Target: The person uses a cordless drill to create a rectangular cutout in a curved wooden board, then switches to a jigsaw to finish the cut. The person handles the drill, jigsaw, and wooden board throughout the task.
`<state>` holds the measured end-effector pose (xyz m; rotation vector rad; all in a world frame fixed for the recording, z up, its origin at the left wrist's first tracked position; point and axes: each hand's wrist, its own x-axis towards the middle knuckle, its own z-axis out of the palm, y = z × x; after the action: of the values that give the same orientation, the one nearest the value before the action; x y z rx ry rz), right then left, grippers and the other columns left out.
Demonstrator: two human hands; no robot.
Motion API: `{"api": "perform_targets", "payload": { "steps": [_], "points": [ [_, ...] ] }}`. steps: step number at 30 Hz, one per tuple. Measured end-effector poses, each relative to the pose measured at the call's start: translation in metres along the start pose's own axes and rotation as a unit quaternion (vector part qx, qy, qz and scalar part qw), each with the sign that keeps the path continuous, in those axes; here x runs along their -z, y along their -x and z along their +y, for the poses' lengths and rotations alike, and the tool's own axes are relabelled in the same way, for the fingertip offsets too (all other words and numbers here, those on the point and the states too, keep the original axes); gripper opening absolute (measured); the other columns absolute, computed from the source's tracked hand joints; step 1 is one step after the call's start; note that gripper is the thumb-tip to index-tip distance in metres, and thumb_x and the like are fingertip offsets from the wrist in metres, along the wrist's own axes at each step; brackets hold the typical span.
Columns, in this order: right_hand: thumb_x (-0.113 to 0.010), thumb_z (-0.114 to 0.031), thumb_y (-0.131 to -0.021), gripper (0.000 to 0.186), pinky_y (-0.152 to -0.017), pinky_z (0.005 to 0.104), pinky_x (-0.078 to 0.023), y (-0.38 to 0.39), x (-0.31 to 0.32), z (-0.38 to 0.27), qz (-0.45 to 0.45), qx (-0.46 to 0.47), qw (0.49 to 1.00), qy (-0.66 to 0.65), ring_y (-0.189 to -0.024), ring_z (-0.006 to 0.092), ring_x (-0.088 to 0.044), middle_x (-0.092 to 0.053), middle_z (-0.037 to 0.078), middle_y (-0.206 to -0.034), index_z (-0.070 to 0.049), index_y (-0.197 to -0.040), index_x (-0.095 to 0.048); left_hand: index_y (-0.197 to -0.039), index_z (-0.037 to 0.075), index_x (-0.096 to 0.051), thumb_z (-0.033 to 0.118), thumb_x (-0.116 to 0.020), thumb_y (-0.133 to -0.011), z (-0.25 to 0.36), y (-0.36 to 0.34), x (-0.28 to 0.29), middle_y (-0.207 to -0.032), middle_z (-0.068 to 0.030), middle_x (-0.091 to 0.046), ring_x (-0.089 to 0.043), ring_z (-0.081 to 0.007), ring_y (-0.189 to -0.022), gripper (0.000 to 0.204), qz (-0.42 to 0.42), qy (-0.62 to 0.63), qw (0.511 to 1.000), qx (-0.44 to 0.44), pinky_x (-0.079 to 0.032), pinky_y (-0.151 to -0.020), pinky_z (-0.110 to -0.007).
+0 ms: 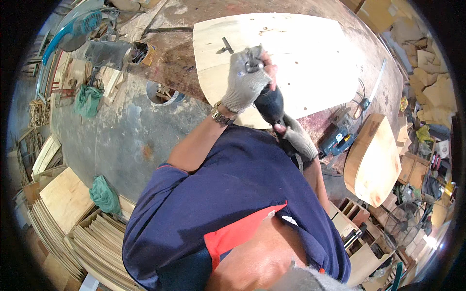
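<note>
My left hand [246, 80], in a grey knit glove with bare fingertips, is closed around the front end of a black hand-held power tool [269, 104]. Small dark metal pieces show at that hand, too unclear to name. My right hand [297, 139], gloved likewise, grips the tool's rear part near my chest. The tool is held over the near edge of a pale plywood panel [310, 63] with a curved outline and several small holes. On the panel, beyond my left hand, lies a small black T-shaped piece [227, 45]. The tool's tip is hidden.
A blue jigsaw [337, 140] and a wooden box-like piece [374, 162] are at the right. A circular saw with a blue guard [75, 39] stands far left. A round container of scraps [162, 93] sits left of the panel. Stacked boards [104, 242] lie lower left.
</note>
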<state>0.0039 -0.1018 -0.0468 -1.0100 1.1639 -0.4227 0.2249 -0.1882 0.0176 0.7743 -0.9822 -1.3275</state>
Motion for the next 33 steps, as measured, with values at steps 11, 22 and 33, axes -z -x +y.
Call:
{"api": "perform_targets", "payload": {
  "steps": [11, 22, 33],
  "points": [
    [-0.071, -0.023, -0.09, 0.045, -0.083, 0.0427, -0.057, -0.171, -0.029, -0.078, 0.065, 0.183, 0.939, 0.282, -0.103, 0.031, -0.068, -0.067, 0.019, -0.11, -0.002, -0.128, -0.059, -0.078, 0.002, -0.059, 0.004, -0.069, -0.091, -0.006, 0.034, 0.063, -0.069, -0.0033, -0.06, -0.061, -0.0117, -0.06, 0.016, 0.07, -0.154, 0.985, -0.037, -0.049, -0.056, -0.027],
    [-0.075, -0.024, -0.086, 0.037, -0.086, 0.0492, -0.053, -0.262, -0.07, -0.073, 0.127, 0.257, 0.874, 0.392, -0.102, 0.0397, -0.066, -0.062, 0.021, -0.112, -0.01, -0.119, -0.066, -0.079, 0.005, -0.061, 0.011, -0.079, -0.087, 0.001, 0.038, 0.063, -0.075, 0.0004, -0.063, -0.056, -0.0064, -0.069, 0.02, 0.055, -0.211, 0.974, -0.065, -0.047, -0.064, -0.025],
    [-0.063, -0.034, -0.102, 0.027, -0.11, 0.0487, -0.044, -0.123, -0.02, -0.094, -0.106, 0.314, 0.866, -0.373, -0.094, 0.0239, -0.064, -0.059, 0.004, -0.081, -0.009, -0.092, -0.058, -0.084, 0.007, -0.063, 0.008, -0.083, -0.084, -0.004, 0.035, 0.035, -0.077, 0.0018, -0.062, -0.057, -0.0079, -0.069, 0.02, 0.193, -0.244, 0.95, -0.011, -0.047, -0.063, -0.025]
  ]
}}
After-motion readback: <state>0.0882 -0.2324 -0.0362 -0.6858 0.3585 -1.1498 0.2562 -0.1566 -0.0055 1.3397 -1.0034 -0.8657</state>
